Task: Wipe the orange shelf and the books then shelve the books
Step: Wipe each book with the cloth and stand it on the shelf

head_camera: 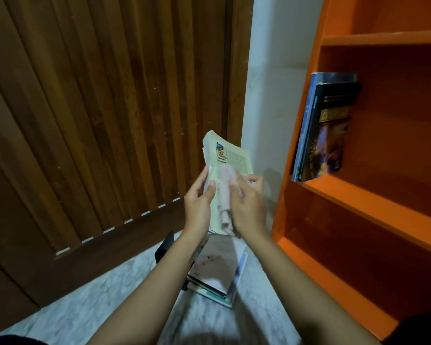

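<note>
**Asker:** So, what are the hands doing?

**Describer:** Left hand (pixel 199 202) grips a yellowed paperback (pixel 230 158) by its long left edge, thumb on the cover and fingers behind, holding it upright. Right hand (pixel 249 205), motion-blurred, is curled round a pinkish cloth (pixel 225 195) and presses it on the lower cover.

**Asker:** What could go wrong?

**Describer:** With a grip on one edge only, a firm stroke could probably twist the paperback loose. It would fall onto the stack of books (pixel 217 267) lying on the marble floor (pixel 110 295) directly below, and likely knock it askew. The cover's curled top corner could also snag the cloth and crease.

**Asker:** And the room around?

**Describer:** Tight on the right. The orange shelf (pixel 358 202) has its upright side near the right hand, so a wide stroke might rap knuckles against it. Its middle compartment holds two leaning books at the left end, a dark book (pixel 331 135) in front of a blue book (pixel 306 125), with bare board to their right. What looks like a black bookend (pixel 164 245) stands beside the stack, near the left forearm. A slatted wooden door (pixel 110 120) fills the left side, beyond the hands.
</note>
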Motion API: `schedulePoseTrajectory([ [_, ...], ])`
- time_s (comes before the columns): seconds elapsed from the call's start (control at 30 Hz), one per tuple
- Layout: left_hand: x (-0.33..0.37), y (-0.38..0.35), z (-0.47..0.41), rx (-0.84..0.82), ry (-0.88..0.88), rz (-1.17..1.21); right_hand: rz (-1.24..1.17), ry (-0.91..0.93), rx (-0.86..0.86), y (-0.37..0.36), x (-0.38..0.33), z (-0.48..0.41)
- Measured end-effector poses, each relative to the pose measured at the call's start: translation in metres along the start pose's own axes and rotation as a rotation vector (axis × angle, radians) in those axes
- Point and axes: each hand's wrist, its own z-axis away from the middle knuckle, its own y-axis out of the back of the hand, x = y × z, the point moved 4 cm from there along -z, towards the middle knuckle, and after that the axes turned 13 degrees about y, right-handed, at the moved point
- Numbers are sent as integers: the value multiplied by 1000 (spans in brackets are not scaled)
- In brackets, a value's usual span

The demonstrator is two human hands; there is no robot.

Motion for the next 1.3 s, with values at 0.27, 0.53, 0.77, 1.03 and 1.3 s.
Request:
schedulePoseTrajectory([
  [0.27,-4,6,-3,79,55,144,112,-122,-5,7,9,15],
  [0.53,8,23,1,30,53,206,-20,-120,16,18,19,19],
  [0.77,28,24,4,-109,12,157,-760,-268,-197,17,38,-4],
  [1.03,31,32,-5,-97,23,-14,-1099,-433,-97,7,39,7],
  [1.3,44,21,-19,364,-271,-761,-632,-181,103,35,11,5],
])
